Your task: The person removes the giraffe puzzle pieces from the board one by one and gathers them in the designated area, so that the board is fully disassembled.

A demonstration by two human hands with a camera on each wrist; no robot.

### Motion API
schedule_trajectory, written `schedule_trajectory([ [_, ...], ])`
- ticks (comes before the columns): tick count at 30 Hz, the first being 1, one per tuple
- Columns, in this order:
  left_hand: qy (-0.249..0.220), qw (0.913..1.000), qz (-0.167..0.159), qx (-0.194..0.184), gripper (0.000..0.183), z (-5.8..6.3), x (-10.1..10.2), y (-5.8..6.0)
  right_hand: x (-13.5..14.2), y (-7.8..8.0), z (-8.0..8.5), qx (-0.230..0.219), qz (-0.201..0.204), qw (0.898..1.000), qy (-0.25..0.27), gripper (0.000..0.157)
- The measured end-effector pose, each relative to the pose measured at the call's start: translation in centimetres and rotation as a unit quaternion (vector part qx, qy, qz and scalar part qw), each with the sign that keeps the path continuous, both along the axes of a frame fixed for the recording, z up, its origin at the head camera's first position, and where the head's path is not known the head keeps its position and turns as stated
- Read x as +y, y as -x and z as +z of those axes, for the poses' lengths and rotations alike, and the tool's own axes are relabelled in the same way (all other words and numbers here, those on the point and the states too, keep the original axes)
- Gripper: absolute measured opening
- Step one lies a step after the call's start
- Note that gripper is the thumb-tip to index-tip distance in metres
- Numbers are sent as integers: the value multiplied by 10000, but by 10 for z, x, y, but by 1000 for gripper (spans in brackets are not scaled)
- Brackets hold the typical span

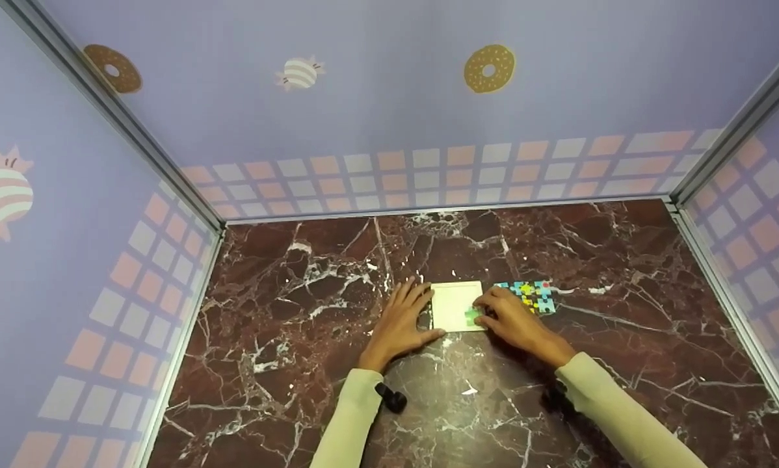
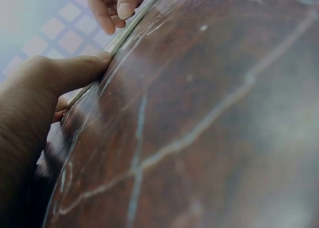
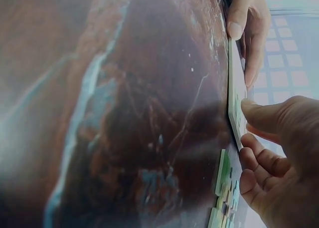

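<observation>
In the head view a pale square puzzle tray lies flat on the table. A green puzzle piece sits in its lower right corner. My right hand pinches that piece between thumb and fingers; the fingertips hide part of it. In the right wrist view the thumb lies over the tray's edge, the other fingers curled below. My left hand steadies the tray, its fairly straight fingers at the left side and its thumb at the lower edge. The left wrist view shows that thumb against the edge.
Joined colourful puzzle pieces lie just right of the tray, partly behind my right hand. The dark red marbled table meets patterned wall panels at the back and both sides. A small black device is on the left wrist.
</observation>
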State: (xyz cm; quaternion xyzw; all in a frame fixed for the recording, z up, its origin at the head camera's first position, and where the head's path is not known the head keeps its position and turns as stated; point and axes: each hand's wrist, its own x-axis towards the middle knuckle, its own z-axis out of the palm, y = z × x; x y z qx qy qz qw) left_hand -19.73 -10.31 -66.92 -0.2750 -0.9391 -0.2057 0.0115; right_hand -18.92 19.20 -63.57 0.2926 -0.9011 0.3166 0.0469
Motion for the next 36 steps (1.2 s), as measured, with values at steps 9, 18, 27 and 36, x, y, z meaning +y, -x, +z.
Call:
schedule_trajectory([
  [9, -5, 9999, -38, 137, 96, 0, 2, -1, -2, 1, -2, 73, 45, 9999, -114, 25],
  [18, 100, 9999, -16, 24, 95, 2, 4, -1, -2, 0, 0, -7, 48, 9999, -146, 26],
  [27, 190, 9998, 2, 14, 96, 0, 5, 0, -3, 0, 1, -6, 127, 9996, -232, 27],
  [36, 66, 10000, 10, 48, 97, -2, 1, 0, -6, 2, 0, 75, 164, 9996, -212, 26],
])
